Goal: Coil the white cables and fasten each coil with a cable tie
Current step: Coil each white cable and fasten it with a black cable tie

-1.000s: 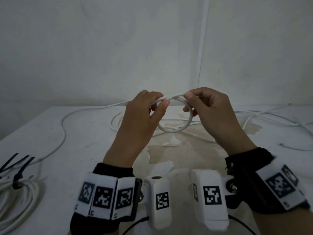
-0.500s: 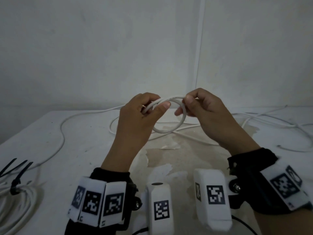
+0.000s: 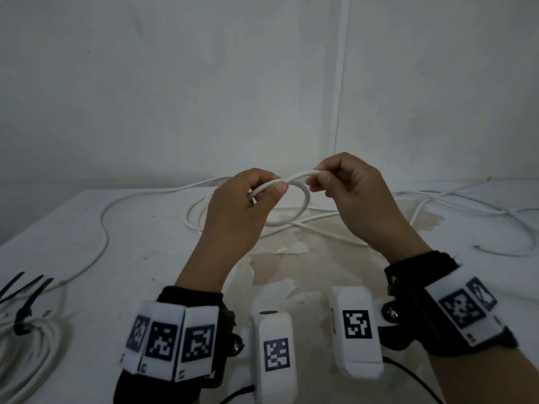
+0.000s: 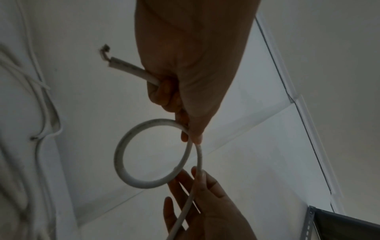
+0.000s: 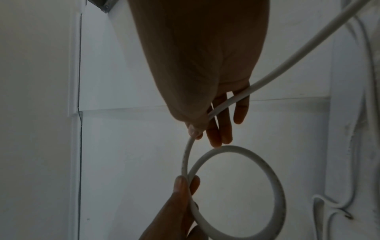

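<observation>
White cable (image 3: 303, 196) loop between both hands

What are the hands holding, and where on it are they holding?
Both hold one white cable. The left hand pinches it where the small loop crosses, near its cut end; the right hand pinches the strand just beyond the loop.

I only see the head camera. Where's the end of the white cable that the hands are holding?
Observer: The left wrist view shows the cable end poking out behind the left hand.
Child: How many loops are there?
Observer: Just one loop; that view shows a single round turn.
Child: Where does the rest go?
Observer: In the right wrist view, the white cable lies across the right hand and runs off to the frame's corner.
</observation>
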Available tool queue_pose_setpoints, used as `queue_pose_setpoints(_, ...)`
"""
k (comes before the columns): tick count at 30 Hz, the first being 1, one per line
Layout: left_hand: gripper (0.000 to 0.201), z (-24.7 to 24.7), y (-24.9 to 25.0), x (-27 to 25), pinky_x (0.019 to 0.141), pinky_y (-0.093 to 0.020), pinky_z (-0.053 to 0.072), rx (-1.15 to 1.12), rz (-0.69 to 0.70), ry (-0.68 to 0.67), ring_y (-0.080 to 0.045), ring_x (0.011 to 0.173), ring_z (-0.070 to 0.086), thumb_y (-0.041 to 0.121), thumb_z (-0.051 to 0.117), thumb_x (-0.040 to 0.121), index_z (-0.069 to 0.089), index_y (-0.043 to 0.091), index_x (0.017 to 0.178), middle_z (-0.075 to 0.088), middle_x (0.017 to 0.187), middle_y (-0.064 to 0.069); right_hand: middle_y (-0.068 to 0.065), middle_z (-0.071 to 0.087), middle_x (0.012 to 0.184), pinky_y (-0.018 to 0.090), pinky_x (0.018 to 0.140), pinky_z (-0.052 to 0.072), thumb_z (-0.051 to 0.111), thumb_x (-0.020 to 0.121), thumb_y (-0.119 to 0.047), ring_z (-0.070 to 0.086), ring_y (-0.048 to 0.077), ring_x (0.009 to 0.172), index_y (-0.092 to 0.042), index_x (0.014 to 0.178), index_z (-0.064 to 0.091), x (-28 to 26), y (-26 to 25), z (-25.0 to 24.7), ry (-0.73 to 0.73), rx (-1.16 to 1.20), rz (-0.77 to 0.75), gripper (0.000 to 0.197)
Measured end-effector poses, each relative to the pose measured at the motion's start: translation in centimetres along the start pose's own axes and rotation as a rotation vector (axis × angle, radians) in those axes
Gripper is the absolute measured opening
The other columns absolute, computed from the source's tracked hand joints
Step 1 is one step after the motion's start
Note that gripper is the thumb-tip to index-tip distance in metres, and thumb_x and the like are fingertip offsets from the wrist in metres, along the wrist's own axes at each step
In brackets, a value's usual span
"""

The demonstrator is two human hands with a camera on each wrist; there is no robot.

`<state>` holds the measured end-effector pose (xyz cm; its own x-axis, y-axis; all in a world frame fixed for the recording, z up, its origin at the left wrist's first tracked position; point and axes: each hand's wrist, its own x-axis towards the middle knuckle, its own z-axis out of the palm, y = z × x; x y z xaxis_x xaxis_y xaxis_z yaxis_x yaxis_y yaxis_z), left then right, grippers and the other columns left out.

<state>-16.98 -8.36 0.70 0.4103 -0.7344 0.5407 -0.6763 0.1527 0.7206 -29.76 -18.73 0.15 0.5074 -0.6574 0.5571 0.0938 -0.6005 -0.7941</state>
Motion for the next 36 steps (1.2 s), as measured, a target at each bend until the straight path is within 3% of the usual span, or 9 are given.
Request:
queue_pose_setpoints(6, 0.017, 0.9, 0.4, -0.1, 0.059, -0.007, 0.038, -0.181, -0.074, 0.057, 0.007, 0.062, 0.051, 0.021, 0.058, 0.089, 0.059, 0.03, 0.074, 0.057, 0.069, 0.013, -0.004, 0.066, 0.073, 0.005, 0.061, 0.042, 0.046, 0.094, -0.007, 0.063, -0.003, 0.065, -0.022, 0.08, 0.052, -0.1, -0.3, 0.0, -0.028, 0.116, 0.077, 0.021)
queue_pose_setpoints(10, 0.014, 1.1, 0.7, -0.1, 0.058, -0.004, 0.041, -0.256, -0.088, 0.111, 0.009, 0.061, 0.054, 0.018, 0.061, 0.087, 0.061, 0.026, 0.075, 0.06, 0.07, 0.012, -0.006, 0.059, 0.072, 0.015, 0.065, 0.045, 0.049, 0.093, -0.008, 0.056, 0.004, 0.066, -0.024, 0.079, 0.053, -0.2, -0.5, 0.1, 0.051, 0.06, -0.009, 0.022)
queue_pose_setpoints(13, 0.011, 1.1, 0.6, -0.2, 0.056, -0.005, 0.039, -0.226, -0.072, 0.145, 0.008, 0.06, 0.052, 0.019, 0.06, 0.087, 0.061, 0.025, 0.078, 0.059, 0.07, 0.012, -0.009, 0.064, 0.078, 0.009, 0.067, 0.044, 0.05, 0.093, -0.01, 0.055, -0.005, 0.064, -0.025, 0.08, 0.054, -0.2, -0.9, 0.0, 0.032, 0.052, 0.003, 0.02)
queue_pose_setpoints(17, 0.01, 1.1, 0.9, -0.2, 0.045, -0.003, 0.032, -0.3, -0.141, 0.127, 0.007, 0.043, 0.047, 0.017, 0.057, 0.089, 0.061, 0.021, 0.081, 0.053, 0.046, 0.021, -0.012, 0.066, 0.079, 0.003, 0.064, 0.04, 0.047, 0.094, -0.017, 0.055, -0.011, 0.064, -0.026, 0.079, 0.054, 0.0, -1.4, -0.3, -0.014, 0.076, 0.108, 0.018)
queue_pose_setpoints(21, 0.009, 1.3, 1.1, -0.2, 0.046, -0.003, 0.031, -0.329, -0.174, 0.107, 0.006, 0.042, 0.045, 0.018, 0.055, 0.09, 0.062, 0.02, 0.085, 0.05, 0.042, 0.023, -0.011, 0.067, 0.064, 0.015, 0.063, 0.038, 0.046, 0.095, -0.023, 0.047, -0.003, 0.055, -0.027, 0.078, 0.052, -0.1, -1.4, -0.3, -0.051, 0.073, 0.155, 0.018)
queue_pose_setpoints(25, 0.009, 1.3, 1.1, -0.2, 0.051, -0.005, 0.035, -0.317, -0.201, 0.096, 0.006, 0.048, 0.048, 0.021, 0.056, 0.09, 0.064, 0.021, 0.086, 0.053, 0.049, 0.024, -0.009, 0.062, 0.059, 0.011, 0.057, 0.039, 0.05, 0.094, -0.016, 0.049, -0.004, 0.052, -0.025, 0.078, 0.054, 0.1, -1.0, -0.2, 0.01, 0.067, 0.084, 0.019)
queue_pose_setpoints(29, 0.019, 0.5, 1.6, -0.3, 0.042, -0.006, 0.036, -0.182, -0.179, 0.036, 0.003, 0.044, 0.049, 0.019, 0.054, 0.09, 0.062, 0.029, 0.075, 0.055, 0.047, 0.017, -0.01, 0.059, 0.065, 0.011, 0.063, 0.043, 0.051, 0.092, -0.012, 0.056, -0.003, 0.063, -0.028, 0.075, 0.051, 0.0, -0.4, -0.1, 0.095, -0.039, 0.013, 0.024)
queue_pose_setpoints(31, 0.019, -0.2, 1.7, -0.3, 0.039, -0.009, 0.04, -0.125, -0.209, 0.01, 0.004, 0.045, 0.054, 0.017, 0.051, 0.09, 0.063, 0.025, 0.077, 0.057, 0.053, 0.01, -0.01, 0.059, 0.065, 0.009, 0.06, 0.042, 0.052, 0.092, -0.012, 0.055, -0.004, 0.061, -0.029, 0.073, 0.05, 0.1, 0.0, -0.4, 0.134, -0.071, 0.012, 0.026)
queue_pose_setpoints(36, 0.022, -1.3, 1.6, 0.0, 0.058, -0.016, 0.055, -0.277, -0.346, -0.092, -0.003, 0.052, 0.063, 0.005, 0.044, 0.093, 0.065, 0.008, 0.09, 0.062, 0.07, -0.003, -0.01, 0.059, 0.064, 0.007, 0.056, 0.04, 0.052, 0.091, -0.012, 0.054, -0.004, 0.058, -0.029, 0.069, 0.049, 0.2, 0.9, -0.7, 0.184, -0.137, 0.037, 0.028)
